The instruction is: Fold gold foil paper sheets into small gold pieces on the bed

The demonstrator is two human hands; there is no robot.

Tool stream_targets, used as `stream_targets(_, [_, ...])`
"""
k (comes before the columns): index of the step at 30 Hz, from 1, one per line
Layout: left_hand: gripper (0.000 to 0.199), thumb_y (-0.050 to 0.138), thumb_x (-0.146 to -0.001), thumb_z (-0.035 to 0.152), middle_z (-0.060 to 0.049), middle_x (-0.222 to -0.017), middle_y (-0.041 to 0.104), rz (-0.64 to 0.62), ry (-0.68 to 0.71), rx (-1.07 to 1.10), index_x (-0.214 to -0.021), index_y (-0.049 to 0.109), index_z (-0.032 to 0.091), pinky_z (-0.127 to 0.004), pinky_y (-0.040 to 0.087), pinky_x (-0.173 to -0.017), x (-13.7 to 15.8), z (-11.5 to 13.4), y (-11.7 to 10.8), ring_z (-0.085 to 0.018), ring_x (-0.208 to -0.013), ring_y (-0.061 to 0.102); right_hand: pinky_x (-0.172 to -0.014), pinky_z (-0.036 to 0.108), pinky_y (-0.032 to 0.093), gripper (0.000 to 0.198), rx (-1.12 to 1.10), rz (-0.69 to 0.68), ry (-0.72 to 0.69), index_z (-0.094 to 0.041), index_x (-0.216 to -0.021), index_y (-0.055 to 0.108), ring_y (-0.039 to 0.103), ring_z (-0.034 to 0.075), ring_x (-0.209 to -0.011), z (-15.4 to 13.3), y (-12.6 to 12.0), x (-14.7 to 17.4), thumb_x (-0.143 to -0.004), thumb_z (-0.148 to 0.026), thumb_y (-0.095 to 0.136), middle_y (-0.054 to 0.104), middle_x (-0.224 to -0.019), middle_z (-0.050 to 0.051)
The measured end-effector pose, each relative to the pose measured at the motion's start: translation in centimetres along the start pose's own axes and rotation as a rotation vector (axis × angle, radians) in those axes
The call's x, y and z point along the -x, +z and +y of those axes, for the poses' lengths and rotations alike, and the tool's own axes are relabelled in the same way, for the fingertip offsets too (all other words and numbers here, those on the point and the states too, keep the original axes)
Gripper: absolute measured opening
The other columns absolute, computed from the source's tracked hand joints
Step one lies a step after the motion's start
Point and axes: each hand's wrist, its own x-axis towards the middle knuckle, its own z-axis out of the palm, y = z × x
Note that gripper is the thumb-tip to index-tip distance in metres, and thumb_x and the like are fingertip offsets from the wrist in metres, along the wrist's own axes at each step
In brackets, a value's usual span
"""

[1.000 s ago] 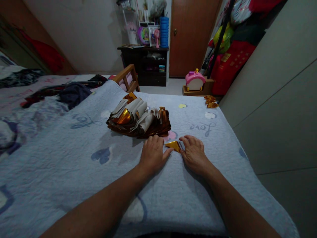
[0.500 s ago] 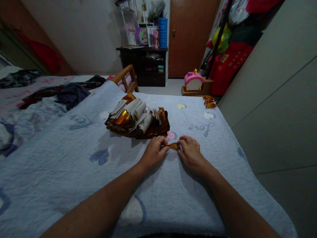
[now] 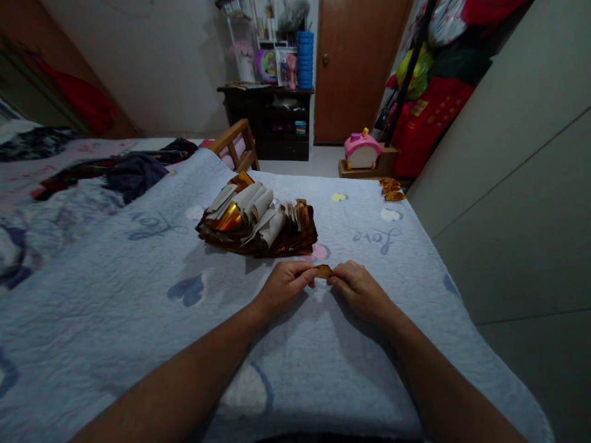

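Note:
Between my two hands is a small folded piece of gold foil paper [image 3: 324,271], pinched at both ends above the blue bedcover. My left hand [image 3: 287,284] has thumb and fingers closed on its left end. The right end sits in the closed fingertips of my right hand [image 3: 359,284]. Just beyond my left hand lies a loose stack of gold foil paper sheets [image 3: 258,221], some curled with their pale backs showing. Several small folded gold pieces [image 3: 391,189] rest together at the bed's far right corner.
The patterned blue bedcover [image 3: 194,344] spreads under everything. Dark clothes [image 3: 136,175] lie to the left. A wooden chair [image 3: 237,147] stands past the far edge, with a pink and white toy [image 3: 362,151] farther right. A pale cabinet [image 3: 517,160] borders the right side.
My fingers have shifted their hold on the folded foil paper, with the fingertips now curled lower around its ends. The stack and the far folded pieces stay in place.

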Motion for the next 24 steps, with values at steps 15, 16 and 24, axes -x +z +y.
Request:
stream_targets(15, [0.034, 0.057, -0.092, 0.039, 0.004, -0.059, 0.061, 0.0, -0.199, 0.364, -0.118, 0.05, 0.018, -0.02, 0.026, -0.046, 0.2, 0.1, 0.4, -0.008, -0.045, 0.041, -0.073, 0.03, 0.048, 0.033, -0.391, 0.108, 0.032, -0.022, -0.115, 0.051, 0.064, 0.018, -0.08, -0.8, 1.1, 0.0, -0.083, -0.019, 0.058, 0.069, -0.092, 0.003])
stream_targets(16, [0.031, 0.055, -0.093, 0.038, 0.004, -0.061, 0.061, 0.003, -0.181, 0.357, -0.117, 0.05, 0.018, -0.02, 0.03, -0.048, 0.2, 0.0, 0.5, -0.009, -0.048, 0.045, -0.074, 0.031, 0.048, 0.027, -0.376, 0.116, 0.031, -0.022, -0.11, 0.053, 0.064, 0.018, -0.081, -0.9, 1.2, -0.1, -0.084, -0.019, 0.057, 0.069, -0.092, 0.003])
stream_targets(24, [0.024, 0.057, -0.095, 0.033, -0.005, -0.109, 0.069, 0.043, 0.025, 0.062, -0.115, 0.061, 0.021, -0.031, 0.049, -0.089, 0.3, -0.5, 0.3, -0.019, -0.099, 0.065, -0.071, 0.028, 0.046, 0.01, -0.343, 0.175, 0.032, -0.02, -0.099, 0.058, 0.062, 0.016, -0.075, -0.7, 1.2, -0.2, -0.089, -0.021, 0.054, 0.067, -0.084, 0.002])
